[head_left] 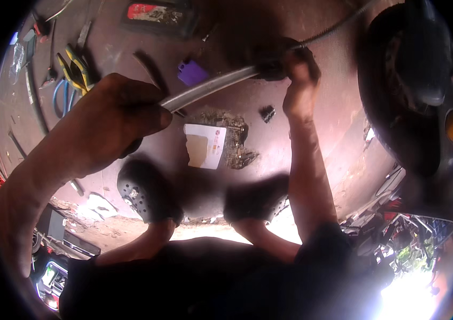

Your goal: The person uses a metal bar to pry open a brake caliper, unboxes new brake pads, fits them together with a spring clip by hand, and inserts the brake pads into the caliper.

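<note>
A long grey bar or tube (210,86) stretches between my hands, slightly curved in the view. My left hand (117,109) is closed around its near left end, thumb along the side. At the far right end, the fingers of my right hand (302,80) are closed around a black part (272,69) joined to the bar; its exact kind is in shadow. From beside that hand a thin ribbed dark cable (338,26) runs off to the upper right. Under the bar lie a purple plastic piece (192,72) and a white card with a tan patch (213,146).
Yellow-and-black pliers (77,69) lie at the left, near a blue loop (61,98) and dark rods. A black case with a red patch (157,16) sits at the far side. A small metal piece (267,113) lies mid-floor. A black wheel (397,80) stands right. My dark clogs (143,189) are near.
</note>
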Motion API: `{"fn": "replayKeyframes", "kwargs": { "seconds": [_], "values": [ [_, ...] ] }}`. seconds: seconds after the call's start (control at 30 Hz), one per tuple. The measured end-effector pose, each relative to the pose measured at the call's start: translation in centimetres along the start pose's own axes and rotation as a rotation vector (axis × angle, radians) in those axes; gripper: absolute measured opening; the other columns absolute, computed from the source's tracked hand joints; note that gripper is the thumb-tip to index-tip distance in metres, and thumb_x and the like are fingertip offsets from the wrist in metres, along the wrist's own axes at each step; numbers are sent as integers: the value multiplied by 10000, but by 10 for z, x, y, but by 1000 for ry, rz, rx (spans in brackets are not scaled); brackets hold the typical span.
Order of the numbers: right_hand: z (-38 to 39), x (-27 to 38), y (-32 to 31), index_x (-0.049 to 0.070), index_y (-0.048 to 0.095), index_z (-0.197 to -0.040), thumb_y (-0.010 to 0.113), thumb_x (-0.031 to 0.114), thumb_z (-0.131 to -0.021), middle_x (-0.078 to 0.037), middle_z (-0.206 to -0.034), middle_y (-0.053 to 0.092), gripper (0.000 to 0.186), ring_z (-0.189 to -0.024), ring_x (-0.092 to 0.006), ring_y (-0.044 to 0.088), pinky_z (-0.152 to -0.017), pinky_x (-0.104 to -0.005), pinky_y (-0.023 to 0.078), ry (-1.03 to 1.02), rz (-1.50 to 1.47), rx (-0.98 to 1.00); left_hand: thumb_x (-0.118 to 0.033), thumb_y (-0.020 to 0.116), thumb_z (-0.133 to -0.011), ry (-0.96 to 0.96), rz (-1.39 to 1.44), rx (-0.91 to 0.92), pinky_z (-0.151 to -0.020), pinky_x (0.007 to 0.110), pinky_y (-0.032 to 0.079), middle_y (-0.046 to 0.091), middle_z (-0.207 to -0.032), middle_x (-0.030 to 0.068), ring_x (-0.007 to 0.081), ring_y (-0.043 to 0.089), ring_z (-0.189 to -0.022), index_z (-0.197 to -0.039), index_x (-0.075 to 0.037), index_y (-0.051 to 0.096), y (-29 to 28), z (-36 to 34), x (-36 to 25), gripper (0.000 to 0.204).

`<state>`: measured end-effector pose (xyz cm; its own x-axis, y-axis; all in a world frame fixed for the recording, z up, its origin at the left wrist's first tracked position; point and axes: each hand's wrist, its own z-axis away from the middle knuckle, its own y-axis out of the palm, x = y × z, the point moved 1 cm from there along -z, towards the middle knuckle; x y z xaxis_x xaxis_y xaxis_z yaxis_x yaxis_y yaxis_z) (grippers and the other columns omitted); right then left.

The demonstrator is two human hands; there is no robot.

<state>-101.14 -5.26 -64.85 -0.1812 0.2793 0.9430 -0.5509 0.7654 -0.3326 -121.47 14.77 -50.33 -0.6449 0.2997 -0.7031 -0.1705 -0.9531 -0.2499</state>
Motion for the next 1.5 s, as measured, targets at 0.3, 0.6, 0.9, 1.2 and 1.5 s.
{"fn": "replayKeyframes", "kwargs": {
  "seconds": [0.3,0.6,0.9,1.2,1.5],
  "values": [
    [-22,6,20,17,719,-878,702,365,-785,-165,-890,710,360,-841,-291,676,-763,-378,510,190,502,-199,-28,600,-817,-196,344,-145,-535,229,458,636,-801,89,117,581,-595,-961,18,633,3,15,-11,155],
    [-28,-5,18,40,707,-857,634,338,-815,-162,-881,699,310,-820,-337,671,-729,-406,523,414,728,-269,-68,400,-941,432,-431,-1006,-751,365,533,675,-942,151,276,667,-844,-1141,40,582,39,10,37,291],
    [-26,-10,34,-30,679,-824,553,95,-867,-173,-817,694,182,-673,-251,650,-626,-379,492,-261,651,32,-67,365,-964,969,1662,-747,-724,385,511,608,-824,155,272,599,-768,-1143,36,542,58,4,-3,272],
    [-23,9,33,-54,652,-779,544,113,-866,-192,-774,679,217,-673,-264,638,-642,-390,475,128,387,-23,-101,302,-984,846,1301,-954,-584,378,447,510,-722,166,252,506,-624,-1189,82,471,53,-11,-11,322],
    [-25,-21,21,-58,628,-771,567,164,-879,-158,-689,631,255,-625,-213,560,-603,-395,432,234,385,-154,7,428,-955,502,686,-1349,-542,389,483,490,-680,122,221,496,-561,-1144,132,482,41,-24,-13,234]
  ]
}}
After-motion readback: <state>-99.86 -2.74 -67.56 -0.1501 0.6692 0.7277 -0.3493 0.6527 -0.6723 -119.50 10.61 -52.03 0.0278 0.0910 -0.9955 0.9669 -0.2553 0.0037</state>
